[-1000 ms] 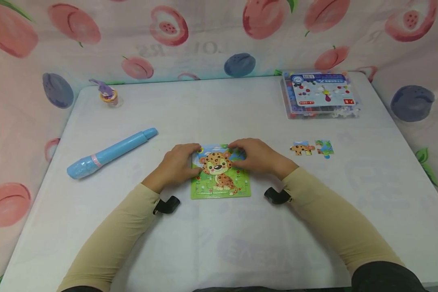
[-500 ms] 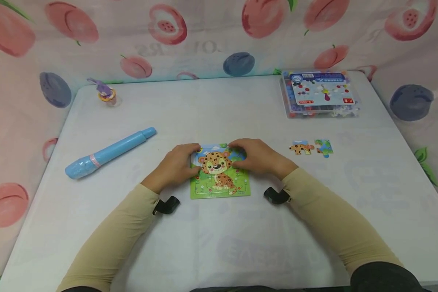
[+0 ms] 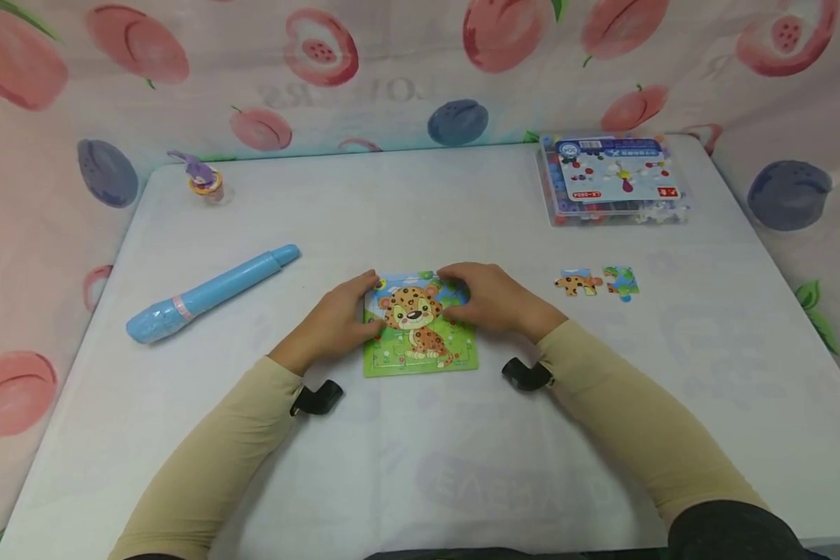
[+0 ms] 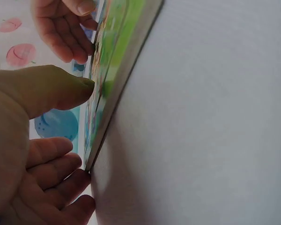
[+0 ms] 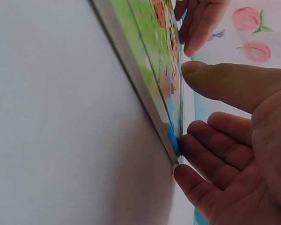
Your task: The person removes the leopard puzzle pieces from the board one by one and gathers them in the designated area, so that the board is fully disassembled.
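Note:
A square jigsaw puzzle [image 3: 420, 327] with a spotted leopard cub on green grass lies at the middle of the table. My left hand [image 3: 330, 323] holds its left side, thumb at the left edge of the picture and fingertips by the far left corner. On the opposite side my right hand [image 3: 500, 299] holds it, its thumb over the right part of the picture and its fingers at the far right corner. The wrist views show the puzzle's thick grey edge [image 4: 126, 84] low against the white cloth. Two loose puzzle pieces [image 3: 578, 283] lie to the right.
A light-blue tube-shaped object [image 3: 213, 294] lies diagonally at the left. A small purple-topped toy [image 3: 203, 177] stands at the back left. A clear box with a printed label [image 3: 619, 171] sits at the back right. Fruit-print cloth hangs behind the white table [image 3: 406, 467].
The puzzle has slid slightly away from the person, both hands moving with it. The loose pieces and the other objects stay where they were.

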Demonstrator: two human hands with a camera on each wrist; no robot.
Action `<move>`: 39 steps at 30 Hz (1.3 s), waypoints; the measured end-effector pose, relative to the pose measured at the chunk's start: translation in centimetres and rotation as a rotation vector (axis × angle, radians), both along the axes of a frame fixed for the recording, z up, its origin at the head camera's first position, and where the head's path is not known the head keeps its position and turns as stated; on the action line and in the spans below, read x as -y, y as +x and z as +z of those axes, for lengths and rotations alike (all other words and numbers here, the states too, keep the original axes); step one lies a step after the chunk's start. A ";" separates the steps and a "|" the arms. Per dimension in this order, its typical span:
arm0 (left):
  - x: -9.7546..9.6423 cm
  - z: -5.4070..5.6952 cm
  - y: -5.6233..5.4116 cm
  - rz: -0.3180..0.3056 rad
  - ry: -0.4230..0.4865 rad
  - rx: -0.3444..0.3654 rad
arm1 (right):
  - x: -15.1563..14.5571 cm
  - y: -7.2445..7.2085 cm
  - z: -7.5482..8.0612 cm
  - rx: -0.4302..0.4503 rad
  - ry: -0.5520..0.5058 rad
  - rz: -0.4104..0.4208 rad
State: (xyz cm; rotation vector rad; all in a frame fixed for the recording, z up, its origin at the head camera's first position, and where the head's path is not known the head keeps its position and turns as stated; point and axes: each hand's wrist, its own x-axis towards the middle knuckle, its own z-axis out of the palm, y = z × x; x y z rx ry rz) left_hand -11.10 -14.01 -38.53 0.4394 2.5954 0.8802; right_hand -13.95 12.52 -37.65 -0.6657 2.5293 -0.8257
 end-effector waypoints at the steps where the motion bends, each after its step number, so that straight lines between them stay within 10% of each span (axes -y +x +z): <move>1: 0.0 0.0 -0.1 0.001 0.004 -0.004 | 0.1 -0.1 0.0 -0.002 0.001 -0.001; 39: 1.0 0.1 -2.1 -0.002 -0.017 -0.028 | 6.3 -0.9 -0.4 -0.125 0.079 0.156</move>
